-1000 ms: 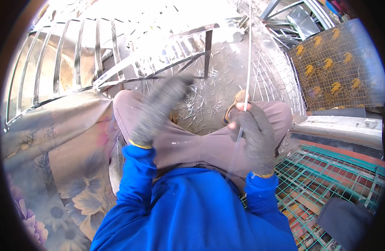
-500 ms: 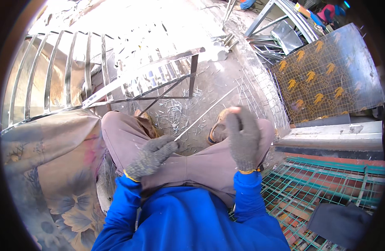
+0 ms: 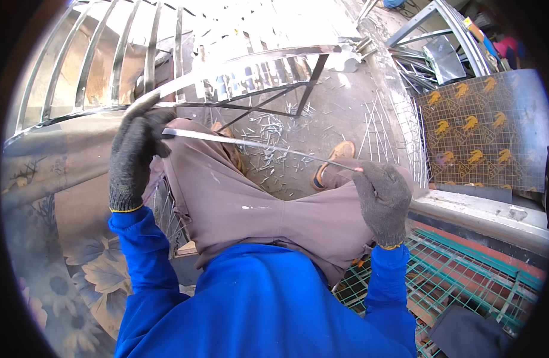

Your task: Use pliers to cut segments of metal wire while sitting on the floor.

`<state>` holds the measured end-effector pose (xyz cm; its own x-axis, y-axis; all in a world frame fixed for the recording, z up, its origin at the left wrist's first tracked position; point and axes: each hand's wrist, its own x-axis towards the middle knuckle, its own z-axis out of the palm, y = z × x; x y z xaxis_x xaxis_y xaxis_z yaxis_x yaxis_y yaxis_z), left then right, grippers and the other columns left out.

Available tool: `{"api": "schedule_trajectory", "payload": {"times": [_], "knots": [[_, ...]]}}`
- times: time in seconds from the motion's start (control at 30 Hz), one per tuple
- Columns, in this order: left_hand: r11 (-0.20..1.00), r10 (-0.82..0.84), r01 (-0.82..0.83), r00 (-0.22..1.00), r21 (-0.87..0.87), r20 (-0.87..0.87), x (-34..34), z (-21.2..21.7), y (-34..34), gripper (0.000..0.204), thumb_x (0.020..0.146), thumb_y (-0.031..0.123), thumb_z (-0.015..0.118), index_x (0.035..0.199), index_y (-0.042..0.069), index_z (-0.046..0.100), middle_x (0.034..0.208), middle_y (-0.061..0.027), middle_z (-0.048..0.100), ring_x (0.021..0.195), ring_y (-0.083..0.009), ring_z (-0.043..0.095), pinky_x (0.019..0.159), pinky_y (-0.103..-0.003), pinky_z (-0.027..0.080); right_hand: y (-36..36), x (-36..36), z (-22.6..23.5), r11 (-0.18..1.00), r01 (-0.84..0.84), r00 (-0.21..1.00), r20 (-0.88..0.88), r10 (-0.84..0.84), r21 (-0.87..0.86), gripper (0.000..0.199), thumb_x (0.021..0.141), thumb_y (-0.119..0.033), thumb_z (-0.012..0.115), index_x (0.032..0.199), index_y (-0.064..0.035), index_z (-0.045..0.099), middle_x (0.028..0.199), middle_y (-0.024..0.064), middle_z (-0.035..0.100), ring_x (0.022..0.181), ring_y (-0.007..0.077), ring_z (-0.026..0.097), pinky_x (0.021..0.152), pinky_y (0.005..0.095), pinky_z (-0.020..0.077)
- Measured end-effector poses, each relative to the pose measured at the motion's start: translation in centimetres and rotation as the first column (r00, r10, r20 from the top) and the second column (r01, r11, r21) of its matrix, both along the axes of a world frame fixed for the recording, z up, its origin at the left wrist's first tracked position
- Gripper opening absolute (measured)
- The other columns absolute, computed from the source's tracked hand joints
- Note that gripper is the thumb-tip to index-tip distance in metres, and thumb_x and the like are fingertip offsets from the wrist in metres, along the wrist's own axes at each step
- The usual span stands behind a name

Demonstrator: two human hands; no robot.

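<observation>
A thin, pale metal strip [image 3: 250,142] slants across in front of my thighs, its left end raised. My right hand [image 3: 386,200], in a grey knit glove, pinches its right end between thumb and fingers; a bare fingertip shows there. My left hand [image 3: 134,155], gloved alike, is raised over the left knee with its fingers spread. The strip's left end lies in the gap between its thumb and fingers, and they do not close on it. Below, between my feet, short metal offcuts [image 3: 274,134] litter the floor.
A metal frame with bars [image 3: 116,56] stands ahead to the left, joined by an angled brace [image 3: 310,83]. A patterned board [image 3: 474,134] lies at right, above a green wire grid [image 3: 465,271] with a dark cloth [image 3: 468,334]. A draped floral sheet [image 3: 54,203] covers the left side.
My left hand has risen and moved left, its fingers spreading. My right hand has moved right and down and now pinches the strip, which has swung from pointing away to lying across me.
</observation>
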<state>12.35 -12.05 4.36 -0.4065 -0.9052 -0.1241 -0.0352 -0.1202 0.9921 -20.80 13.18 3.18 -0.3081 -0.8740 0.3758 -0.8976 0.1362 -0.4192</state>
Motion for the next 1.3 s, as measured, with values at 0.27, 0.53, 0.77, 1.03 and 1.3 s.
{"api": "schedule_trajectory", "payload": {"times": [0.27, 0.53, 0.77, 1.03, 1.3], "knots": [[0.999, -0.017, 0.036, 0.865, 0.029, -0.501, -4.3, -4.6, 2.0, 0.065, 0.103, 0.048, 0.053, 0.154, 0.012, 0.035, 0.144, -0.0149, 0.053, 0.126, -0.0271, 0.057, 0.097, -0.042, 0.053, 0.6, 7.2, -3.2, 0.984, 0.003, 0.820, 0.563, -0.104, 0.178, 0.019, 0.094, -0.014, 0.071, 0.106, 0.0006, 0.071, 0.097, 0.0174, 0.072, 0.089, 0.0350, 0.071, 0.079, 0.0407, 0.0547], [0.953, 0.267, -0.148, 0.827, 0.266, -0.495, -6.0, -4.9, 1.2, 0.044, 0.104, 0.035, 0.057, 0.138, 0.008, 0.053, 0.118, -0.0081, 0.062, 0.108, -0.0204, 0.061, 0.092, -0.039, 0.053, 1.7, 9.3, -3.1, 0.966, 0.010, 0.714, 0.674, -0.187, 0.258, 0.022, 0.093, -0.013, 0.071, 0.109, 0.0033, 0.070, 0.100, 0.0208, 0.072, 0.094, 0.0354, 0.071, 0.082, 0.0407, 0.0547], [0.937, 0.213, 0.181, 0.385, 0.300, -0.898, -5.5, -4.2, 0.6, 0.032, 0.106, 0.029, 0.053, 0.125, 0.005, 0.062, 0.081, 0.0017, 0.051, 0.074, -0.0127, 0.049, 0.068, -0.030, 0.043, 1.6, 8.6, -4.8, 0.974, -0.083, 0.682, 0.724, -0.099, 0.211, 0.022, 0.094, -0.014, 0.070, 0.108, 0.0030, 0.070, 0.100, 0.0201, 0.072, 0.094, 0.0345, 0.071, 0.080, 0.0390, 0.0542], [0.965, 0.149, 0.150, 0.366, 0.216, -0.919, -5.4, -2.9, 1.5, 0.028, 0.105, 0.031, 0.053, 0.099, 0.007, 0.065, 0.066, 0.0049, 0.042, 0.058, -0.0091, 0.036, 0.052, -0.026, 0.032, 0.9, 9.0, -5.9, 0.974, -0.087, 0.719, 0.690, -0.085, 0.211, 0.022, 0.096, -0.019, 0.068, 0.107, 0.0008, 0.069, 0.101, 0.0194, 0.071, 0.093, 0.0355, 0.070, 0.080, 0.0404, 0.0542], [0.971, 0.153, 0.095, 0.454, 0.219, -0.878, -6.0, -1.1, 1.9, 0.028, 0.106, 0.028, 0.050, 0.084, 0.012, 0.057, 0.061, 0.0057, 0.042, 0.052, -0.0080, 0.036, 0.048, -0.025, 0.031, 0.4, 11.2, -5.9, 0.988, 0.105, 0.883, 0.447, -0.143, 0.110, 0.017, 0.093, -0.021, 0.071, 0.101, -0.0057, 0.072, 0.094, 0.0159, 0.072, 0.086, 0.0364, 0.069, 0.075, 0.0438, 0.0547]]}}
